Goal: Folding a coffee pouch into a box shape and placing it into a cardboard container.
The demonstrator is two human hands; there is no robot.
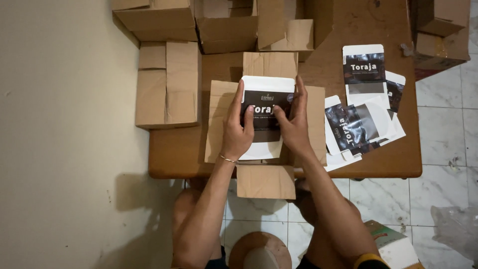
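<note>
A flat white-and-black printed carton [266, 89] lies over an open brown cardboard box [269, 65] on the wooden table [179, 154]. My left hand [238, 127] holds the carton's left edge, fingers reaching up along its side. My right hand [294, 122] grips the right edge, thumb pressed on the dark printed face. A thin bracelet circles my left wrist. The box's four flaps spread outward around the carton, the near flap [265, 182] hanging over the table's front edge.
More flat printed cartons [358, 124] lie fanned to the right on the table. Closed and open brown boxes [168, 82] crowd the left and far side. A wall runs along the left. Tiled floor and a crumpled plastic bag [455, 226] lie at the right.
</note>
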